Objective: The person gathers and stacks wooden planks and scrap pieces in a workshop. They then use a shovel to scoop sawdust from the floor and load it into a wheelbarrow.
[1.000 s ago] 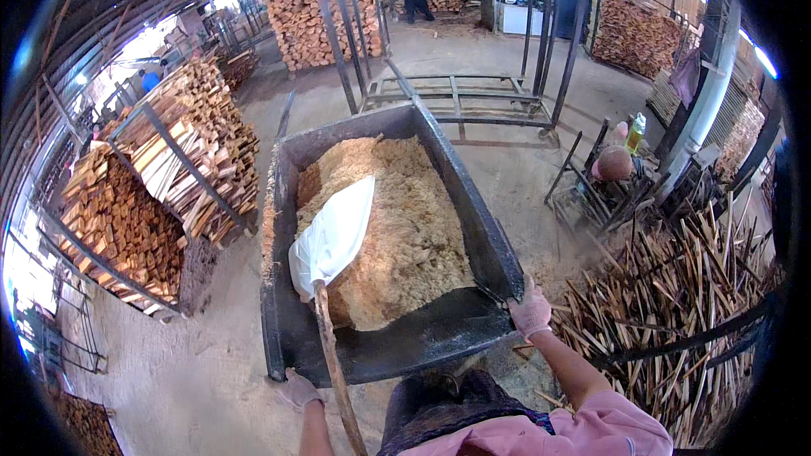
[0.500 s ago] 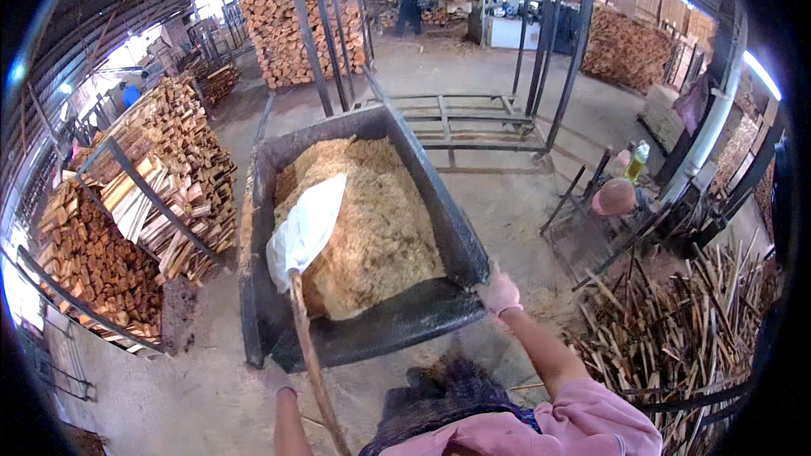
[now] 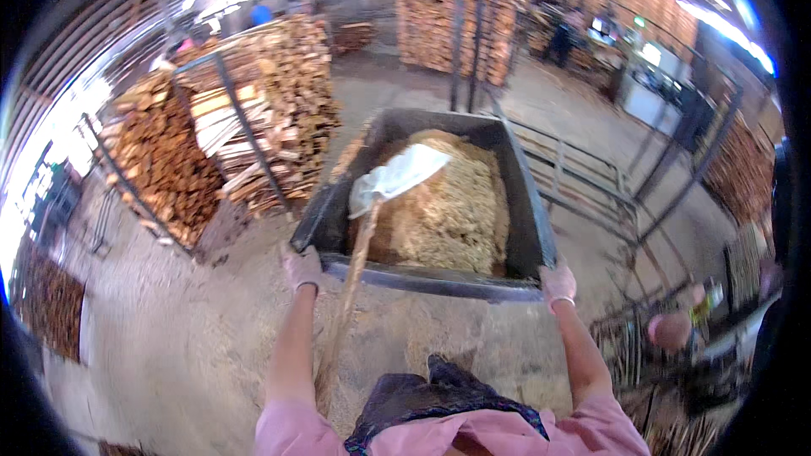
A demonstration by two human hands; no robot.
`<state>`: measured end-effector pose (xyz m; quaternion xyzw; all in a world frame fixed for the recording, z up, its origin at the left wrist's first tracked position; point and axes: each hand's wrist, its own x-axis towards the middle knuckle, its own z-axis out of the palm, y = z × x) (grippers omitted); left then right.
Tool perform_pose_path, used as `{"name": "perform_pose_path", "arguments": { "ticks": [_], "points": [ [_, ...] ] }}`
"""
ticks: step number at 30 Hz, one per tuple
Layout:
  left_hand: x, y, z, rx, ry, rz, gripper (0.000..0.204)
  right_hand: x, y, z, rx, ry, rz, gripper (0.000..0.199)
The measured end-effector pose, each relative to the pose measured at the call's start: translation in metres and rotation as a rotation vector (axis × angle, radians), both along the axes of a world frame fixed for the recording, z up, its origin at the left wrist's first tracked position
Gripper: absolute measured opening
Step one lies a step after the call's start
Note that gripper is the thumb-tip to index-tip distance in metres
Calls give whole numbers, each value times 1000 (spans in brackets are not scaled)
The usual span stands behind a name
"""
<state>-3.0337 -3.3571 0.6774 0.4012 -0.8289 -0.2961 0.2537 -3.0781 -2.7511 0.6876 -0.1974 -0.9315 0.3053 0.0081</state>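
Observation:
In front of me stands a dark cart (image 3: 439, 285) with high walls, heaped with pale brown sawdust (image 3: 448, 211). My left hand (image 3: 302, 268), in a light glove, is closed on the cart's near left corner. At the near right corner, my right hand (image 3: 557, 283) grips the rim in a matching glove. A shovel lies across the load: its white blade (image 3: 401, 176) rests on the sawdust, and its wooden handle (image 3: 359, 257) leans over the near rim toward me, untouched by either hand.
Stacked split wood (image 3: 287, 101) in metal frames stands to the left, another tall wood stack (image 3: 456, 21) beyond the cart. A low metal rack (image 3: 574, 169) is close on the cart's right. A person (image 3: 564, 38) is at the far right. Loose sticks (image 3: 676, 431) lie at lower right.
My view and the cart have swung left, bringing the left wood stacks nearer the middle. The cart now sits squarer before me, further right in the picture. Both hands remain on its corners.

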Motion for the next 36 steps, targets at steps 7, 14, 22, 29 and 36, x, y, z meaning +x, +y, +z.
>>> {"name": "perform_pose_path", "arguments": {
  "ticks": [7, 14, 22, 29, 36],
  "points": [
    [25, 33, -9, 168, -212, 40, 92, 42, 16, -27, -35, 75, -43, 70],
    [83, 9, 35, 221, -370, -184, 92, 26, 52, -70, -235, 146, 53, 72],
    [293, 82, 208, -15, -668, -716, 78, 53, -33, 25, 106, 267, 551, 61],
    [591, 154, 244, 131, -146, 220, 71, 175, -215, -81, 88, 241, 2144, 45],
    [766, 324, 31, 569, 131, 969, 67, 388, -314, -89, 449, -427, 2320, 50]
  ]
}}
